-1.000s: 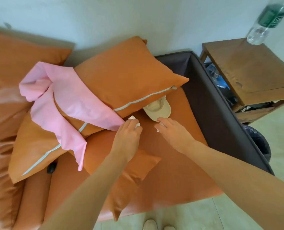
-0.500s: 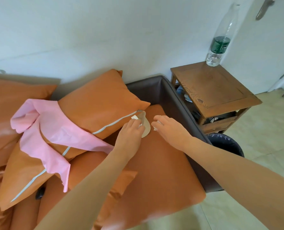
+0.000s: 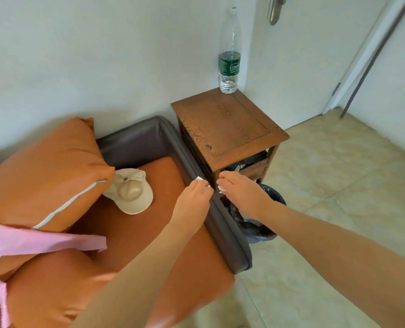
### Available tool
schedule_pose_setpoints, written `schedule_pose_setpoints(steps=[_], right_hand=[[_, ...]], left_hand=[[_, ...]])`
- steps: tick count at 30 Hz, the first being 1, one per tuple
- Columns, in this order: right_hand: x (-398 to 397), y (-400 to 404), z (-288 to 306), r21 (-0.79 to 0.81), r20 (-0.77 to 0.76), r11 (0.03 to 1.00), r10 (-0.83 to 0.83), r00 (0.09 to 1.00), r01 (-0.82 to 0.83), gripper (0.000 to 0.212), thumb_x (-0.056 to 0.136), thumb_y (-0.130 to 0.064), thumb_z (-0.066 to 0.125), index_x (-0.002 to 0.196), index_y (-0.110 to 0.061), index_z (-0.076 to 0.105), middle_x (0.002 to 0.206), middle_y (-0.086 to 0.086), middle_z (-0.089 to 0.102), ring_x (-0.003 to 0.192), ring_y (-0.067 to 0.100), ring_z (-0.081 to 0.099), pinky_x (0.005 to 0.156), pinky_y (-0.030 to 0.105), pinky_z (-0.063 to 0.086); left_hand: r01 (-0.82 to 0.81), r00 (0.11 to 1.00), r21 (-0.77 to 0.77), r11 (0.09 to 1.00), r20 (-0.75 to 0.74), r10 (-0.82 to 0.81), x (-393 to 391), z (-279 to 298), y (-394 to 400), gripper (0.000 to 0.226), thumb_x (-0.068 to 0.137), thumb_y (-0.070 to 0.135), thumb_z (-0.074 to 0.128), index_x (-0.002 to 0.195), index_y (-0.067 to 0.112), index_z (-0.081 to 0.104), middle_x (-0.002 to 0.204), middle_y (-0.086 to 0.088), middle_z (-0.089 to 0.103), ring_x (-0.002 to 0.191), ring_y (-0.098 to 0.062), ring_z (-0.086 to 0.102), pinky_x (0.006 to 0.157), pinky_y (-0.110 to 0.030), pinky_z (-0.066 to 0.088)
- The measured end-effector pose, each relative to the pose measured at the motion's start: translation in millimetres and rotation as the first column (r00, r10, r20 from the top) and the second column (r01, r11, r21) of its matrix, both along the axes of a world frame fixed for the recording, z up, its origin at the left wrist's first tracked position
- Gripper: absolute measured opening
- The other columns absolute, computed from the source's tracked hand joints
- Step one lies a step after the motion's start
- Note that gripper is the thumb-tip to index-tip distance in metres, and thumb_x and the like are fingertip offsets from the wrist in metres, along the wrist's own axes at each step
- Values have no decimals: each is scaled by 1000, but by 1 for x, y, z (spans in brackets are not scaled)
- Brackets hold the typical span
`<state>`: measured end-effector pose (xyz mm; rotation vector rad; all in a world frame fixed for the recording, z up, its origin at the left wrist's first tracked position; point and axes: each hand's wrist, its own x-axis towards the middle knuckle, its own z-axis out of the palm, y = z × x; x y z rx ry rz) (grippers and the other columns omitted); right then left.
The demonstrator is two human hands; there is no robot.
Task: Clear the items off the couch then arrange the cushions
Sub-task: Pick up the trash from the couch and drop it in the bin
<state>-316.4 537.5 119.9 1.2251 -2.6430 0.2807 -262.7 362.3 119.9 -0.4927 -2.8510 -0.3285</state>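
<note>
My left hand (image 3: 193,197) holds a small white paper scrap (image 3: 199,178) over the couch's dark armrest (image 3: 229,237). Beside it, my right hand (image 3: 240,192) grips another white scrap (image 3: 221,189) above the gap next to the armrest. On the orange seat (image 3: 149,230) lies a cream cap (image 3: 131,191), partly under an orange cushion (image 3: 45,176) with a white zip. A pink cloth (image 3: 31,242) drapes across the cushions at the left. A second orange cushion (image 3: 54,280) lies in front.
A wooden side table (image 3: 229,129) stands right of the couch with a plastic bottle (image 3: 229,55) on its back corner. A bin lined with a dark bag (image 3: 260,223) sits on the tiled floor (image 3: 338,185) below my right hand. A door (image 3: 315,43) is behind.
Both hands have moved right, from the seat near the cap to the armrest, each carrying a white scrap. The view has swung right and the cap is uncovered.
</note>
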Motion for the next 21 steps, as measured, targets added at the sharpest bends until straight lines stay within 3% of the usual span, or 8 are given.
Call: schedule_pose_setpoints(steps=[4, 8, 12, 17, 21], right_hand=[[-18, 49, -18, -7, 32, 996, -92, 995, 92, 38, 68, -4, 81, 103, -1, 65, 107, 16, 64, 93, 32, 64, 77, 40, 57], [-33, 86, -44, -10, 83, 987, -162, 983, 163, 34, 70, -6, 81, 100, -2, 65, 104, 15, 64, 90, 30, 64, 74, 38, 57], [-47, 109, -76, 33, 131, 979, -206, 970, 203, 35, 72, -7, 80, 103, -3, 65, 106, 14, 64, 92, 31, 63, 74, 42, 57], [-69, 125, -114, 69, 220, 966, -258, 941, 249, 31, 70, -4, 79, 98, -4, 64, 100, 12, 63, 85, 30, 62, 68, 40, 56], [-82, 135, -149, 90, 261, 946, -323, 910, 310, 35, 67, -8, 84, 97, -3, 66, 98, 12, 65, 80, 29, 64, 62, 38, 57]], left_hand=[[90, 996, 16, 996, -13, -90, -30, -15, 48, 26, 64, -3, 81, 84, 7, 69, 90, -6, 64, 87, -23, 61, 74, -31, 55], [149, 989, 32, 988, -16, -148, -62, -34, 82, 26, 61, -2, 82, 81, 5, 68, 87, -8, 64, 90, -19, 50, 80, -29, 45], [149, 976, 121, 981, 141, -166, -86, -65, 110, 28, 64, -4, 80, 87, 5, 67, 91, -10, 65, 87, -28, 64, 66, -36, 58], [132, 940, 95, 987, 304, -155, -108, -109, 134, 29, 90, 12, 62, 119, 8, 60, 120, -6, 59, 117, -21, 52, 96, -30, 48], [104, 940, 63, 993, 319, -119, -127, -142, 136, 33, 97, 18, 53, 130, 15, 52, 131, -1, 52, 125, -14, 43, 103, -27, 41]])
